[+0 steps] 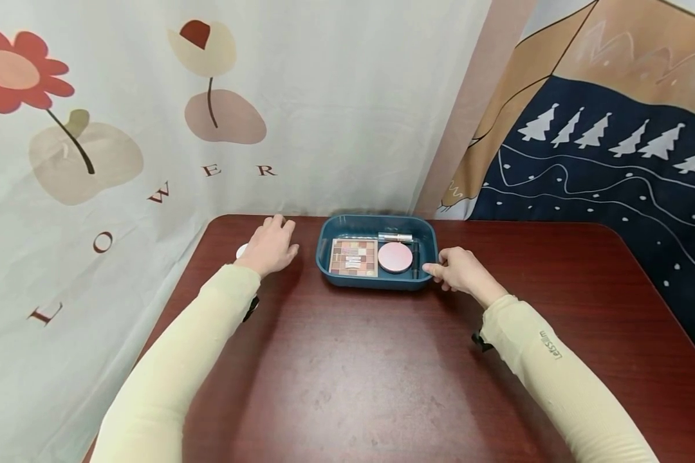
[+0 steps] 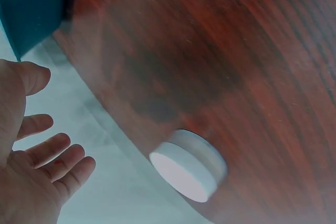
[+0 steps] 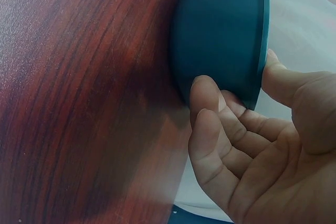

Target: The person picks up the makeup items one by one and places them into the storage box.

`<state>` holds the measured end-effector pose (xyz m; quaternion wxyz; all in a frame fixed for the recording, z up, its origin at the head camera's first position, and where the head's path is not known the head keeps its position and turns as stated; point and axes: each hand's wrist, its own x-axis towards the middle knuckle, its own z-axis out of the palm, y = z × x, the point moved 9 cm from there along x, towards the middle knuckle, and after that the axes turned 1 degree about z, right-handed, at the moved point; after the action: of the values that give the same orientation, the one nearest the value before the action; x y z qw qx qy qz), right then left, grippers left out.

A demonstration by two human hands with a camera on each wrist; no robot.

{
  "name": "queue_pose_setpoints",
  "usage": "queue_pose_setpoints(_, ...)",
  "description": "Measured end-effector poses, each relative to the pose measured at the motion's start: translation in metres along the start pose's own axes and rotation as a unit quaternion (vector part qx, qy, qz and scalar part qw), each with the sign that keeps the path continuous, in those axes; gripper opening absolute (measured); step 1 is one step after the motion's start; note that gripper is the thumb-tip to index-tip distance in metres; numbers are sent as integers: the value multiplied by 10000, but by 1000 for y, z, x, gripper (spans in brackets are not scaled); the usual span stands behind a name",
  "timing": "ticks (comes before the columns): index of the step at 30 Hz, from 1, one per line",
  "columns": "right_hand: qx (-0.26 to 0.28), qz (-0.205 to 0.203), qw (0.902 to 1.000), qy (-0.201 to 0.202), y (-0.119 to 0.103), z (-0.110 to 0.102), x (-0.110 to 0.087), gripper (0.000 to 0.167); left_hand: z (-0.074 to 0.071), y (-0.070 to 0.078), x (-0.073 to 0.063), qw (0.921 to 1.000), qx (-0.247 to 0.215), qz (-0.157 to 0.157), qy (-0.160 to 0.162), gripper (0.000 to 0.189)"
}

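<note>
At the right end of a dark blue storage bin (image 1: 376,281), my right hand (image 1: 460,273) grips the wall. Its thumb lies over the rim and its fingers rest against the outside, as the right wrist view shows. Inside the bin lie an eyeshadow palette (image 1: 353,258), a round pink compact (image 1: 395,256), a clear tube (image 1: 396,237) and a slim dark stick (image 1: 415,260). My left hand (image 1: 271,246) hovers over the table left of the bin, fingers apart and holding nothing. A white round jar (image 2: 184,169) stands beside it, partly hidden by that hand in the head view.
The reddish-brown wooden table (image 1: 353,366) ends just behind the bin. A white curtain (image 1: 336,109) with flower prints hangs along its back and left. At the back right hangs a dark blue cloth (image 1: 602,173) with white trees.
</note>
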<state>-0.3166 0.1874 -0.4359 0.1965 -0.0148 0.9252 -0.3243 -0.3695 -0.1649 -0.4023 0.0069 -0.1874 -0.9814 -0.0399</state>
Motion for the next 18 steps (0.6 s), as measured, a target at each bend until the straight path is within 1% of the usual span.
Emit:
queue_pose_setpoints(6, 1, 10, 10000, -13, 0, 0, -1, 30, 9, -18, -3, 9993, -60, -307, -203, 40)
queue_pose_setpoints(13, 6, -70, 10000, 17, -2, 0, 0, 31, 16, -37, -11, 9981, -72, -541, -277, 44)
queue_pose_setpoints(18, -17, -42, 10000, 33, -1, 0, 0, 30, 20, -48, -16, 9970, -75, -664, -382, 47)
